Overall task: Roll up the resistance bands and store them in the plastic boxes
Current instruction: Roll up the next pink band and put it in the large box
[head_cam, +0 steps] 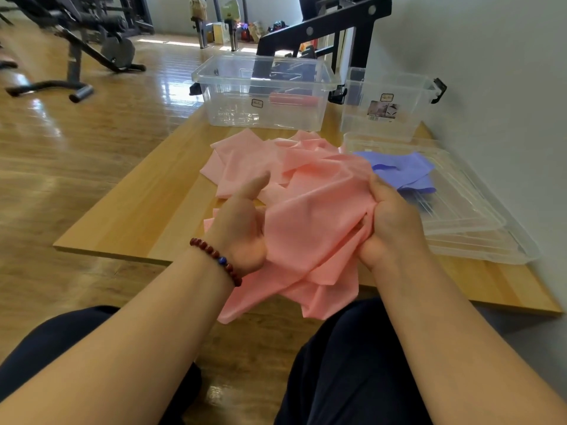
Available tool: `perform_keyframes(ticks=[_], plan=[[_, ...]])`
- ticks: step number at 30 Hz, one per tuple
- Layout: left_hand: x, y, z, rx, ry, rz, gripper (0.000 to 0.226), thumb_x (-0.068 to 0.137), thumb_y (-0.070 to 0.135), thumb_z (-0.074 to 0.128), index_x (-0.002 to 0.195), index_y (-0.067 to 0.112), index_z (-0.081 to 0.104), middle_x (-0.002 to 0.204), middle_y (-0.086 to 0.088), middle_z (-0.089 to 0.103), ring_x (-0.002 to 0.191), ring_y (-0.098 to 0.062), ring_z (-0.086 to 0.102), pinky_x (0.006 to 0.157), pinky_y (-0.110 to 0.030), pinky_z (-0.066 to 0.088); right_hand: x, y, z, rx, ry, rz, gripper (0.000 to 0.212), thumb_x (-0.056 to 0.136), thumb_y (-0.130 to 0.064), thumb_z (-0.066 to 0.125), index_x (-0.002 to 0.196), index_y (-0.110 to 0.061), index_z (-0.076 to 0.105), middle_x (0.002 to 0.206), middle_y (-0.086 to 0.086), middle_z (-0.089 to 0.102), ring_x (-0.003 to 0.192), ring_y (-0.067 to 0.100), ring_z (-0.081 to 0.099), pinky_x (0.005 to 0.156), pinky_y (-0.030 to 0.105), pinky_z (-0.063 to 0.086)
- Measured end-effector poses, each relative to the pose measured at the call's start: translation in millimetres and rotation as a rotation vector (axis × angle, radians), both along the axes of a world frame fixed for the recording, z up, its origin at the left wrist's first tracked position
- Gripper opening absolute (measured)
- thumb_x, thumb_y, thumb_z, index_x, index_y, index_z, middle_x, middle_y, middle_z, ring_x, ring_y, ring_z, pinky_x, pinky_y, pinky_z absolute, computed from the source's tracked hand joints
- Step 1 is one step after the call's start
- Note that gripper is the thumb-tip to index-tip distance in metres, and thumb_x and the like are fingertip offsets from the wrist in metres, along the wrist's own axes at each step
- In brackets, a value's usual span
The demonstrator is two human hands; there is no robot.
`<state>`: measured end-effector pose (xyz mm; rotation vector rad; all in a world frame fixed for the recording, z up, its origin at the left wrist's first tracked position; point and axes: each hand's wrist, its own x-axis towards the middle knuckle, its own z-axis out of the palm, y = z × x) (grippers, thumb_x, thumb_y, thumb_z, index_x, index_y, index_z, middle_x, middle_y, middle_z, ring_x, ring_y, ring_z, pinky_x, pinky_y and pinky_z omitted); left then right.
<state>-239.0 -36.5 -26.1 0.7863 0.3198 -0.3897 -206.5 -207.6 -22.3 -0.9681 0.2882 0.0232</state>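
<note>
Pink resistance band (pixel 306 228) hangs bunched between my hands over the near edge of the bench (pixel 138 210); my right hand (pixel 389 222) clenches its folds, my left hand (pixel 239 228) holds it, fingers hidden underneath.

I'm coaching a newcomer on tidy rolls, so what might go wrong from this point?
The band is bunched and creased in the right hand, so a roll started now would likely come out loose and lopsided. Its lower end hangs past the table edge and may slip down. It also overlaps the pink heap, so pulling could drag that along.
</note>
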Motion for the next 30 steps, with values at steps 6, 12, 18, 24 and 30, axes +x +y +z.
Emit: perform_keyframes(ticks=[6, 12, 18, 24, 30], plan=[[9.9, -16.1, 12.2, 0.135, 0.02, -0.06, 0.026, 0.096, 0.024, 0.054, 0.093, 0.005, 0.071, 0.086, -0.01, 0.071, 0.069, -0.022, 0.07, 0.063, -0.034, 0.06, -0.2, -0.3, 0.5, 0.045, 0.035, 0.078, 0.018, 0.098, -0.02, 0.057, 0.108, -0.011, 0.069, 0.102, 0.012, 0.074, 0.084, 0.022, 0.072, 0.071, 0.037, 0.061], [13.6, -11.5, 13.2, 0.024, -0.03, 0.012, 0.024, 0.09, 0.017, 0.053, 0.107, 0.004, 0.063, 0.093, -0.009, 0.066, 0.083, -0.024, 0.064, 0.088, -0.032, 0.05, -6.0, -6.3, 9.7, -0.01, -0.005, 0.239, 0.05, 0.081, -0.055, 0.065, 0.111, -0.016, 0.071, 0.093, 0.008, 0.076, 0.076, 0.021, 0.073, 0.064, 0.033, 0.059], [16.3, -21.9, 22.3, 0.188, -0.019, -0.032, 0.023, 0.096, 0.02, 0.052, 0.084, 0.008, 0.067, 0.068, -0.005, 0.069, 0.056, -0.017, 0.066, 0.06, -0.029, 0.055, -5.5, 0.2, 10.2, -0.195, -0.042, 0.185, 0.02, 0.086, -0.014, 0.072, 0.105, -0.009, 0.074, 0.094, 0.012, 0.076, 0.081, 0.025, 0.072, 0.066, 0.035, 0.059], [18.9, -7.4, 11.1, -0.116, -0.096, 0.096, 0.014, 0.094, 0.009, 0.05, 0.092, 0.011, 0.063, 0.085, -0.002, 0.061, 0.086, -0.017, 0.063, 0.09, -0.03, 0.053, -1.2, -7.9, 7.1, -0.129, 0.022, -0.05, 0.019, 0.094, -0.028, 0.064, 0.109, -0.017, 0.07, 0.107, 0.007, 0.073, 0.089, 0.021, 0.07, 0.08, 0.039, 0.059], [9.2, -12.1, 18.4, 0.023, -0.028, -0.1, 0.039, 0.085, 0.033, 0.059, 0.105, 0.001, 0.068, 0.093, -0.011, 0.071, 0.079, -0.026, 0.069, 0.077, -0.038, 0.058, -10.6, -4.9, 7.6, -0.127, -0.015, 0.109, 0.018, 0.094, -0.021, 0.064, 0.108, -0.01, 0.068, 0.097, 0.01, 0.075, 0.088, 0.021, 0.073, 0.072, 0.036, 0.062]])
